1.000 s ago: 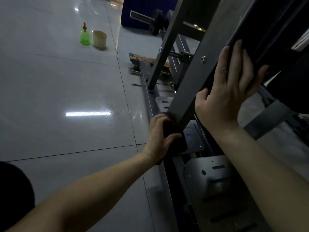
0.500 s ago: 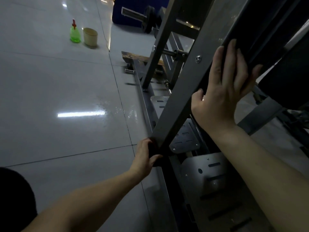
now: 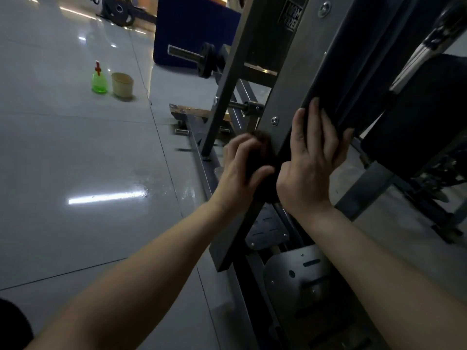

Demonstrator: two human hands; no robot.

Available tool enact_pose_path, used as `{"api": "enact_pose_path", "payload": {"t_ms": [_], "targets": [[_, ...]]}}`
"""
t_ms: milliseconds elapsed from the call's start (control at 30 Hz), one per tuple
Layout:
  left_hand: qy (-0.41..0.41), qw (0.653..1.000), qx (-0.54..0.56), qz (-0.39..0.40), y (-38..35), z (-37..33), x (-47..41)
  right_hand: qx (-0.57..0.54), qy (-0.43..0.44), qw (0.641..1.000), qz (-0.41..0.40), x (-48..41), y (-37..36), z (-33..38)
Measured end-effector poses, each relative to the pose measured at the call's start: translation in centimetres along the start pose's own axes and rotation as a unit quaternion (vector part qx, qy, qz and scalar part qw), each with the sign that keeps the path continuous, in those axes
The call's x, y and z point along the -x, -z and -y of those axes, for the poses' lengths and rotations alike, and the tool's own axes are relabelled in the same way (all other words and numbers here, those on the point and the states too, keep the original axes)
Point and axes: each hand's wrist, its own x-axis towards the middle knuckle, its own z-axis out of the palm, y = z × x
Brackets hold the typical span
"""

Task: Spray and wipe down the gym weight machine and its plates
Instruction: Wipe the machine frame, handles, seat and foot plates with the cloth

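A slanted grey steel beam (image 3: 285, 79) of the weight machine runs from the top right down to the floor. My left hand (image 3: 240, 168) presses a dark cloth (image 3: 262, 152) against the beam's left face, about halfway up. My right hand (image 3: 310, 168) lies flat on the beam's right side, its fingers hooked over the edge of a black pad (image 3: 353, 79). A green spray bottle (image 3: 99, 80) with a red top stands on the floor at the far left.
A beige cup (image 3: 122, 85) stands beside the bottle. A black weight plate (image 3: 207, 60) sits on a steel sleeve behind the beam. Perforated metal footplates (image 3: 298, 279) lie below my arms. Wet streaks mark the glossy tiled floor (image 3: 75, 152). A blue mat (image 3: 192, 34) stands behind.
My left hand has slid the cloth up the beam, from its lower end to beside my right hand. My right hand has kept its hold. The view has shifted downward and right.
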Motion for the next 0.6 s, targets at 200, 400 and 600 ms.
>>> {"api": "enact_pose_path", "payload": {"t_ms": [200,400,600], "targets": [[0.253,0.961,-0.015,0.109,0.8,6.0,13.0,-0.003,-0.002,1.000,0.000,0.2,0.1,0.1],[0.303,0.936,-0.008,0.181,3.7,1.2,9.1,-0.034,-0.001,0.997,0.074,-0.1,2.0,0.1],[0.146,0.976,-0.006,0.163,6.9,-8.7,-4.0,-0.182,-0.124,0.975,0.042,0.0,5.7,1.3]]}}
